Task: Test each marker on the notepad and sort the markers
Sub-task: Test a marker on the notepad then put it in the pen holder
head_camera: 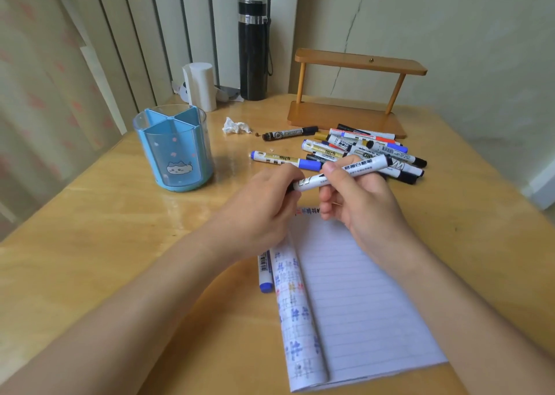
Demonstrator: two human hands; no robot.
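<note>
Left hand (264,211) and right hand (365,205), both curled round smooth cylindrical marker (360,168), perhaps capped.

Glossy light-wood surface (90,229) in corner; cracked cream plaster wall (450,19) right; white vertical-ribbed panel (135,19) behind; pink-patterned curtain (36,79) left.

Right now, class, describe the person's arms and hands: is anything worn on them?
Nothing visible is worn. The left hand and right hand have no gloves, rings or watch, and no sleeves show on either arm within the frame.
</note>
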